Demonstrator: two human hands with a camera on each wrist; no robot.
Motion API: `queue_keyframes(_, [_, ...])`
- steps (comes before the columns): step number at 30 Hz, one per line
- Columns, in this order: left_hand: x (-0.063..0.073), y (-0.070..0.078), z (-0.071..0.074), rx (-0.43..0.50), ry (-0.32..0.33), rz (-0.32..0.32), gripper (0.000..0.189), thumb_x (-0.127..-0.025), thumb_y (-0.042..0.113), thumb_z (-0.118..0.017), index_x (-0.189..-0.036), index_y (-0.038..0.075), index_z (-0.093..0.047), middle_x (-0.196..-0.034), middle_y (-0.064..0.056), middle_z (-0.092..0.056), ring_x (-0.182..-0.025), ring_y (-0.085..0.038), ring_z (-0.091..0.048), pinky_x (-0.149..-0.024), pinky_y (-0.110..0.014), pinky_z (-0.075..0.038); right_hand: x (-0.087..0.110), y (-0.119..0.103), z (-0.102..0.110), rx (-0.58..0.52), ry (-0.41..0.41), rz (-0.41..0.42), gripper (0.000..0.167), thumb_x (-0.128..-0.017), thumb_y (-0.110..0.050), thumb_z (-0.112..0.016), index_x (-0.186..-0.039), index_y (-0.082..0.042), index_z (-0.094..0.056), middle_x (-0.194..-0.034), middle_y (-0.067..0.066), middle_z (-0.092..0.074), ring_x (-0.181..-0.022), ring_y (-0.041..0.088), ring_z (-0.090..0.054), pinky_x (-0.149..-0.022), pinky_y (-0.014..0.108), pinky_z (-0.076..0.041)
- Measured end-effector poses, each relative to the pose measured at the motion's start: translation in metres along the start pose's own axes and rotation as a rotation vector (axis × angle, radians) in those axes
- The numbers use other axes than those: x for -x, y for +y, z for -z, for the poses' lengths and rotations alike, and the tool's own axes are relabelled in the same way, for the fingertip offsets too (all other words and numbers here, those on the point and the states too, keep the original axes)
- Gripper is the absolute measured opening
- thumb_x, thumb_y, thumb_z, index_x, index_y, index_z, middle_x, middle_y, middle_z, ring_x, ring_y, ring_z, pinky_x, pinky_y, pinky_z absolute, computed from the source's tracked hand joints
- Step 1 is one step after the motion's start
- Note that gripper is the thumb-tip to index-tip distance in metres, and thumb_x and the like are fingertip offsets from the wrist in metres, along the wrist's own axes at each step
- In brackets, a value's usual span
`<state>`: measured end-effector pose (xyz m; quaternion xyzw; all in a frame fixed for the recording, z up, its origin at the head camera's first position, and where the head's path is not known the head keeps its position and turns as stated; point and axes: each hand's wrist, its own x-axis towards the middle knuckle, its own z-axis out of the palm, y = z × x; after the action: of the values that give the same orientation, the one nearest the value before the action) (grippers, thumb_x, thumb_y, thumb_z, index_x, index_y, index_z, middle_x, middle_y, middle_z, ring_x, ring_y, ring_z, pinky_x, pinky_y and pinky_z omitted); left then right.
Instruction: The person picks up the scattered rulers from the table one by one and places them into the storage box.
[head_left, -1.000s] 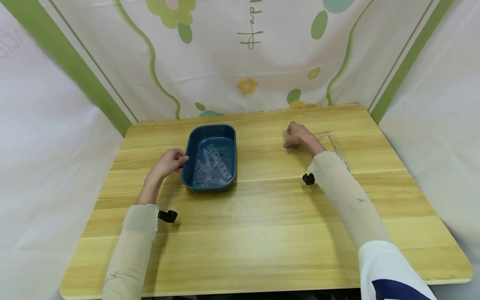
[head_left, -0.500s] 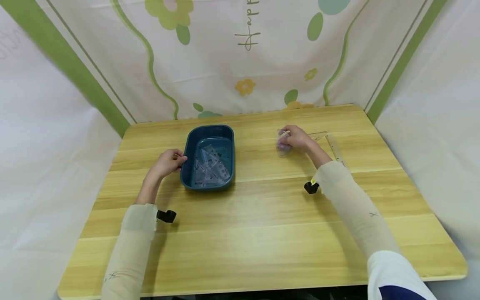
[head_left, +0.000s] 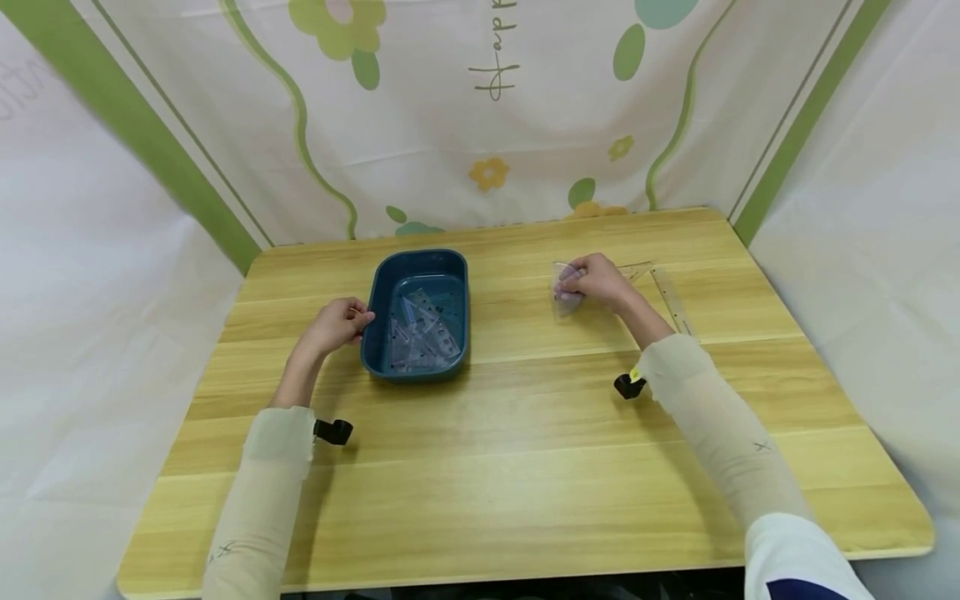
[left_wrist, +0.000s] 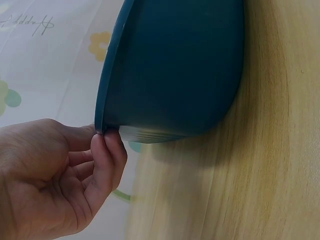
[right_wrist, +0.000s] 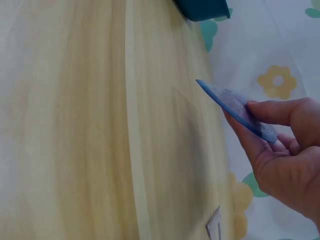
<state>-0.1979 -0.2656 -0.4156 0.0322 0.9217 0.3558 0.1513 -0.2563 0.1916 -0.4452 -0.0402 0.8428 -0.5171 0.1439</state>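
My left hand pinches the rim of a dark blue plastic basin at its left side; the left wrist view shows thumb and fingers on the rim. Several clear plastic rulers and drawing pieces lie overlapping inside. Over the table's right half, my right hand holds a clear protractor between thumb and fingers, tilted and above the wood. Just right of that hand, a clear set square, partly hidden by it, and a clear ruler, its near end hidden by the sleeve, lie on the table.
The wooden table has rounded corners. A white cloth backdrop with printed flowers stands along its back edge, and pale cloth hangs at both sides. Small black cameras are worn at the wrists.
My right hand has picked the protractor up from the table and shifted slightly left and nearer, tilting the piece. My left hand and the basin stay together as before.
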Motion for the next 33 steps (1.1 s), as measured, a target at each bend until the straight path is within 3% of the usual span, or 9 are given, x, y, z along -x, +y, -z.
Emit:
queue_keyframes(6, [0.0,0.0,0.0,0.001,-0.003,0.005,0.031,-0.107,0.019,-0.048,-0.12,-0.009,-0.053,-0.088,-0.011,-0.06,-0.079,-0.026,-0.06,-0.071,-0.035,-0.057,0.004,0.002,-0.004,0.028,-0.013,-0.016,0.045,-0.096,-0.01,-0.066,-0.133,0.011,-0.053,-0.117,0.021,-0.061,-0.09,0.015,-0.061,-0.071,0.018,-0.053])
queue_keyframes(13, [0.0,0.001,0.001,0.005,-0.004,0.004,0.031,-0.107,0.019,-0.048,-0.119,-0.008,-0.053,-0.088,-0.01,-0.06,-0.078,-0.026,-0.059,-0.071,-0.035,-0.057,0.01,0.0,-0.013,0.024,-0.019,-0.024,0.05,-0.094,-0.009,-0.067,-0.137,0.011,-0.05,-0.128,0.027,-0.057,-0.102,0.023,-0.058,-0.075,0.018,-0.052])
queue_keyframes(20, [-0.001,0.001,-0.002,0.008,-0.002,0.009,0.03,-0.106,0.019,-0.049,-0.118,-0.008,-0.053,-0.086,-0.01,-0.06,-0.076,-0.024,-0.06,-0.07,-0.034,-0.057,0.019,-0.008,-0.02,0.015,-0.033,0.001,0.044,-0.094,-0.009,-0.066,-0.133,0.009,-0.055,-0.115,0.021,-0.062,-0.089,0.016,-0.061,-0.07,0.019,-0.054])
queue_keyframes(26, [-0.001,0.002,-0.002,0.016,0.001,0.004,0.03,-0.106,0.019,-0.049,-0.118,-0.008,-0.053,-0.084,-0.008,-0.06,-0.074,-0.023,-0.06,-0.069,-0.034,-0.057,0.026,-0.019,-0.029,-0.143,-0.103,0.05,0.025,-0.096,-0.002,-0.062,-0.117,0.01,-0.058,-0.097,0.015,-0.067,-0.077,0.012,-0.07,-0.072,0.023,-0.059])
queue_keyframes(33, [-0.001,0.003,-0.003,0.02,-0.004,0.005,0.03,-0.106,0.019,-0.048,-0.118,-0.008,-0.053,-0.084,-0.008,-0.059,-0.075,-0.023,-0.059,-0.069,-0.034,-0.057,0.033,-0.033,-0.041,-0.27,-0.178,0.077,0.028,-0.097,0.003,-0.058,-0.122,0.011,-0.05,-0.092,0.013,-0.072,-0.078,0.016,-0.074,-0.075,0.027,-0.06])
